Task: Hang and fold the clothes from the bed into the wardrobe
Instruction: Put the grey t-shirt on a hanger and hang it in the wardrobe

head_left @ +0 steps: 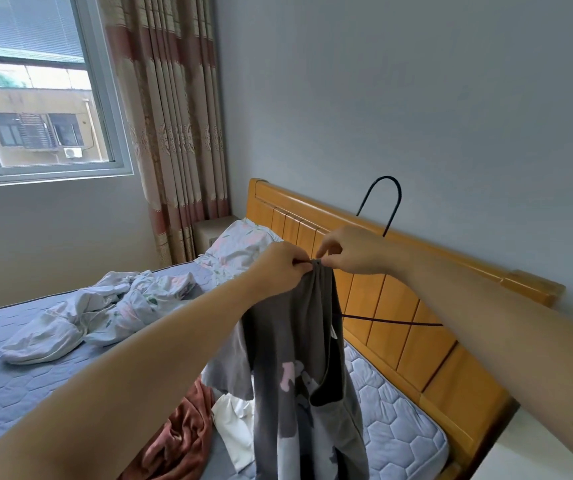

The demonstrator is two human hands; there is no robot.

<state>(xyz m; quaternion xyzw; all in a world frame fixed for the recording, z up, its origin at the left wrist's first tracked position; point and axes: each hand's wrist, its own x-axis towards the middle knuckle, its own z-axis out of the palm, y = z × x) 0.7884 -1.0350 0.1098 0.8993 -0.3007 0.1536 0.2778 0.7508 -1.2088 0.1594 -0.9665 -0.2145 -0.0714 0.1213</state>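
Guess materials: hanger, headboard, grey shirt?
The hanger looks like thin dark wire, likely coated metal: slender bent hook. The headboard seems varnished orange-toned wood: glossy, visible panel seams. The grey shirt is soft knit fabric, possibly cotton: hangs limp with folds.

One camera only, up on the person's head, looking forward and down along both arms. Left grip and right grip sit close, mid-frame, pinching the grey shirt; bed below them, headboard beyond.
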